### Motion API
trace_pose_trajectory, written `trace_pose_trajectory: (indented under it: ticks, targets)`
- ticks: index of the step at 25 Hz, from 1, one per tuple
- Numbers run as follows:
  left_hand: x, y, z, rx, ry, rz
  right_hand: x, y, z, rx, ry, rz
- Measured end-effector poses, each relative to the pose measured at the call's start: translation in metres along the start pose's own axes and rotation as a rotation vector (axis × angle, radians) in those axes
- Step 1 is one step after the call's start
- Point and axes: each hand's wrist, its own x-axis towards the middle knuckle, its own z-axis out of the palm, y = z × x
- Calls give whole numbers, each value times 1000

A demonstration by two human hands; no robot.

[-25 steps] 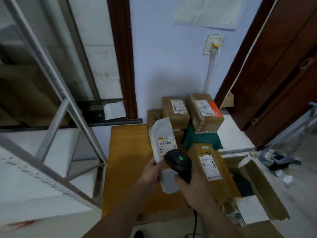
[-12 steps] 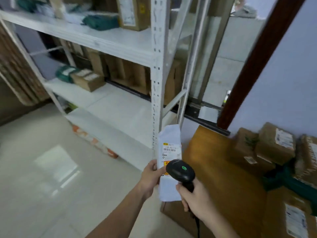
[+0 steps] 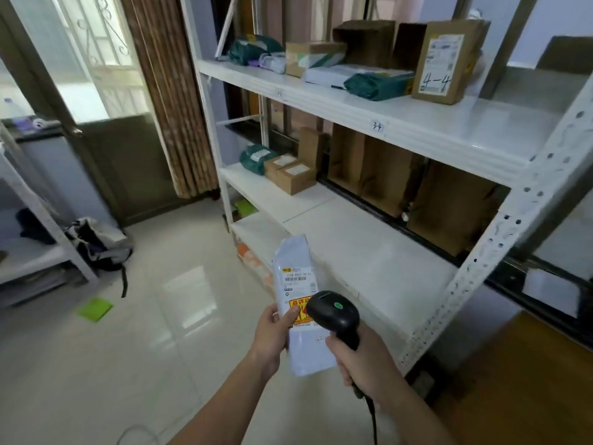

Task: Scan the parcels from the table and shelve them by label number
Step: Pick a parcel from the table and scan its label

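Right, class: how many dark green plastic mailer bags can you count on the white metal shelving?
3. One dark green bag lies at the top shelf's far left, another beside the box marked 4-4, a third on the shelf below. Others may be hidden.

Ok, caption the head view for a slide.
Left hand holds a white parcel upright, right hand grips a black scanner, facing the white shelving.
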Motion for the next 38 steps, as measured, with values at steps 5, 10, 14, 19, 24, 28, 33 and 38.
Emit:
trace_pose_trajectory:
  ticks: [5,10,14,19,24,28,33,38]
  targets:
    - [71,54,-66,-33,54,24,72,-59,53,1,-33,-33]
    - [155,91,-92,-65,61,13,166,-90,80,11,-43,-49]
    - [234,129,-103,-80,74,5,259,-116,91,3,-44,-39]
    - [321,170,-110,-96,32,-15,344,-147,95,-1,-23,-31]
    - [434,199,-111,-4,-110,-37,430,-167,97,14,94,17]
    - [526,211,-106,136,-228,-106,495,-173,107,40,207,106]
    - [635,216,-86,245,-372,-192,553,-185,112,155,366,232]
    - [706,214,-49,335,-452,-234,603,-180,102,168,465,301]
